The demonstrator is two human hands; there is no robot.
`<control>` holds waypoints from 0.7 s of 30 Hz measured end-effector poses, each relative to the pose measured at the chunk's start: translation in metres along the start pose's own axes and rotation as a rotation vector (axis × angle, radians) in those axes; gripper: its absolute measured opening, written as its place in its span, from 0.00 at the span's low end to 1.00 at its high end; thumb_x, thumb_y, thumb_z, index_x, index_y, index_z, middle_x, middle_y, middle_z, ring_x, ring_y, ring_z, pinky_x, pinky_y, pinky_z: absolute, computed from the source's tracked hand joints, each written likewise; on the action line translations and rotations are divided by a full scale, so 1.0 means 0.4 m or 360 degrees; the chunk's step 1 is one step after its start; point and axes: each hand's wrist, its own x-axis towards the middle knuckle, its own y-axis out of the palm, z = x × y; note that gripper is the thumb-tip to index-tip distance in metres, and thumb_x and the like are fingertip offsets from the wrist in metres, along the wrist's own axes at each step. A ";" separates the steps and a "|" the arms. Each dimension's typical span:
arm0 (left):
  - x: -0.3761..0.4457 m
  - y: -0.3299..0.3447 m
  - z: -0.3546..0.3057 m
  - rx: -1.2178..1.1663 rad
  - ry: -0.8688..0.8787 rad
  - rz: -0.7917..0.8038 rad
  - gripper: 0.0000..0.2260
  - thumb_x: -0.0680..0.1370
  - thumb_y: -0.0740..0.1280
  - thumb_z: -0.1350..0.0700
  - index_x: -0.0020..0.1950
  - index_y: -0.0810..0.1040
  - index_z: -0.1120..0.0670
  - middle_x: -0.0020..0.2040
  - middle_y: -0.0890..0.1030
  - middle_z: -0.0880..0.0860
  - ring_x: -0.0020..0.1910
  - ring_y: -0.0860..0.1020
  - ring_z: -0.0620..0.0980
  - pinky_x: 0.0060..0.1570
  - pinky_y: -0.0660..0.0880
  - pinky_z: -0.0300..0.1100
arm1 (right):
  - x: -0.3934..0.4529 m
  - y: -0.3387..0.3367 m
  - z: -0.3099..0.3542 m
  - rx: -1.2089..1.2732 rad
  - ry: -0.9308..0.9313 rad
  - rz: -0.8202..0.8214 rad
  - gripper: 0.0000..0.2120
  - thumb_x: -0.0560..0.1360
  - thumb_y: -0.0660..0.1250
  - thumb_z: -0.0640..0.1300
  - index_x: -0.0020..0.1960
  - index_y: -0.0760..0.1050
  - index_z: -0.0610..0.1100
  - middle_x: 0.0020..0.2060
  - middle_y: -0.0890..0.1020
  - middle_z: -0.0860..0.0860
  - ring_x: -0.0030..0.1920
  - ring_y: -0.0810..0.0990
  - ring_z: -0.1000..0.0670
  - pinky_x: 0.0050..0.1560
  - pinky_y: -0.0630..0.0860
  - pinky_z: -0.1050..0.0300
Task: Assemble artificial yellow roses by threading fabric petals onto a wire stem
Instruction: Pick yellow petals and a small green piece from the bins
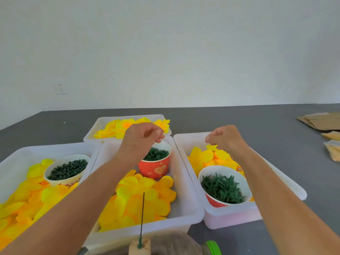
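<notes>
A thin dark wire stem (142, 216) stands upright in a small block (139, 247) at the bottom centre, in front of the middle tray (191, 199) of yellow fabric petals (143, 199). My left hand (143, 138) hovers over a red cup of green rings (156, 159) with thumb and fingertips pinched together; anything between them is too small to see. My right hand (225, 138) hangs curled over the right tray (184, 142), its fingertips pinching a yellow petal (211, 147) at the top of that pile.
Left tray (16, 159) holds petals and a white cup of dark green pieces (67, 169). A rear tray (97, 126) holds more petals. The right tray also carries a cup of green calyx pieces (223, 188). Cardboard (320, 120) lies far right. A green-capped bottle (211, 247) sits at the bottom.
</notes>
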 end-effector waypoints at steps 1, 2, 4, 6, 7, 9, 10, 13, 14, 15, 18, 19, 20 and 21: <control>0.005 0.012 0.003 -0.0016 -0.0008 0.0018 0.08 0.78 0.62 0.65 0.43 0.80 0.58 0.39 0.83 0.54 0.35 0.79 0.44 0.39 0.75 0.32 | 0.017 -0.009 -0.019 -0.0090 0.0065 0.0002 0.07 0.69 0.70 0.36 0.43 0.80 0.31 0.34 0.78 0.42 0.37 0.74 0.47 0.40 0.75 0.51; 0.009 0.024 0.006 -0.0029 -0.0014 0.0037 0.09 0.78 0.62 0.65 0.43 0.80 0.57 0.39 0.83 0.54 0.34 0.80 0.45 0.39 0.75 0.32 | 0.031 -0.014 -0.035 -0.0192 0.0129 0.0039 0.07 0.70 0.68 0.36 0.42 0.79 0.31 0.34 0.77 0.43 0.36 0.73 0.48 0.39 0.73 0.54; 0.014 0.043 0.012 -0.0050 -0.0016 0.0068 0.10 0.78 0.63 0.64 0.41 0.79 0.54 0.38 0.83 0.53 0.33 0.80 0.44 0.38 0.76 0.33 | 0.044 -0.009 -0.056 -0.0559 0.0227 0.0103 0.08 0.70 0.66 0.36 0.33 0.75 0.39 0.29 0.74 0.48 0.29 0.70 0.51 0.31 0.70 0.61; 0.013 0.056 0.023 -0.0041 -0.0022 0.0078 0.10 0.78 0.63 0.64 0.41 0.79 0.53 0.37 0.83 0.52 0.34 0.80 0.45 0.41 0.78 0.37 | 0.043 0.010 -0.066 -0.0896 0.0272 0.0154 0.14 0.67 0.64 0.39 0.26 0.65 0.44 0.23 0.66 0.51 0.23 0.63 0.52 0.24 0.61 0.64; 0.010 0.061 0.030 -0.0023 -0.0020 0.0077 0.10 0.78 0.63 0.64 0.41 0.79 0.53 0.37 0.83 0.51 0.34 0.81 0.46 0.42 0.78 0.40 | 0.041 0.017 -0.074 -0.0961 0.0273 0.0168 0.14 0.66 0.65 0.41 0.25 0.64 0.44 0.21 0.65 0.51 0.23 0.62 0.52 0.24 0.61 0.65; 0.001 0.069 0.043 0.0032 -0.0004 0.0075 0.10 0.78 0.63 0.63 0.41 0.80 0.52 0.36 0.83 0.48 0.34 0.81 0.45 0.43 0.79 0.41 | 0.036 0.033 -0.090 -0.0983 0.0234 0.0214 0.16 0.62 0.71 0.48 0.25 0.67 0.44 0.20 0.66 0.51 0.23 0.65 0.52 0.25 0.63 0.64; -0.004 0.072 0.049 0.0066 0.0007 0.0083 0.10 0.78 0.63 0.63 0.42 0.80 0.52 0.36 0.83 0.47 0.34 0.81 0.44 0.43 0.79 0.41 | 0.030 0.036 -0.092 -0.0954 0.0225 0.0244 0.19 0.60 0.74 0.51 0.25 0.67 0.44 0.21 0.67 0.51 0.23 0.67 0.51 0.25 0.64 0.63; -0.013 0.077 0.060 0.0149 0.0023 0.0118 0.09 0.78 0.63 0.62 0.43 0.80 0.54 0.35 0.83 0.49 0.34 0.81 0.45 0.43 0.79 0.41 | 0.014 0.045 -0.095 -0.0958 0.0232 0.0274 0.18 0.61 0.76 0.49 0.28 0.68 0.42 0.24 0.70 0.50 0.26 0.69 0.51 0.25 0.66 0.62; -0.015 0.077 0.062 0.0173 0.0033 0.0127 0.08 0.78 0.63 0.62 0.43 0.81 0.55 0.35 0.83 0.50 0.34 0.81 0.46 0.44 0.79 0.43 | 0.011 0.045 -0.095 -0.0958 0.0239 0.0286 0.14 0.63 0.75 0.46 0.31 0.72 0.40 0.26 0.73 0.48 0.28 0.70 0.51 0.26 0.69 0.60; -0.018 0.078 0.065 0.0199 0.0048 0.0134 0.08 0.78 0.64 0.62 0.44 0.81 0.56 0.35 0.83 0.51 0.34 0.81 0.48 0.45 0.79 0.45 | 0.010 0.044 -0.097 -0.0922 0.0228 0.0297 0.10 0.65 0.74 0.43 0.34 0.76 0.38 0.30 0.77 0.46 0.30 0.72 0.50 0.30 0.73 0.56; -0.027 0.077 0.068 0.0289 0.0088 0.0161 0.08 0.78 0.63 0.62 0.43 0.81 0.54 0.35 0.83 0.51 0.33 0.80 0.45 0.45 0.77 0.40 | 0.003 0.033 -0.104 -0.0606 0.0172 0.0300 0.03 0.66 0.75 0.38 0.37 0.81 0.41 0.40 0.82 0.46 0.40 0.77 0.50 0.42 0.77 0.53; -0.028 0.076 0.069 0.0336 0.0096 0.0172 0.09 0.78 0.63 0.61 0.42 0.80 0.52 0.35 0.83 0.50 0.32 0.80 0.43 0.44 0.75 0.34 | -0.001 0.029 -0.103 -0.0463 0.0143 0.0316 0.06 0.65 0.76 0.38 0.34 0.79 0.44 0.39 0.81 0.48 0.42 0.77 0.50 0.41 0.75 0.55; -0.029 0.074 0.069 0.0375 0.0100 0.0177 0.09 0.79 0.63 0.60 0.41 0.79 0.51 0.35 0.82 0.49 0.31 0.79 0.42 0.42 0.73 0.29 | -0.005 0.026 -0.102 -0.0364 0.0120 0.0346 0.08 0.66 0.76 0.37 0.33 0.78 0.45 0.39 0.80 0.49 0.42 0.77 0.50 0.41 0.73 0.57; -0.030 0.072 0.070 0.0396 0.0098 0.0176 0.10 0.79 0.63 0.60 0.41 0.79 0.50 0.35 0.82 0.48 0.31 0.79 0.41 0.40 0.71 0.26 | -0.007 0.025 -0.101 -0.0324 0.0114 0.0368 0.09 0.66 0.76 0.37 0.33 0.77 0.45 0.38 0.79 0.49 0.41 0.76 0.50 0.42 0.72 0.57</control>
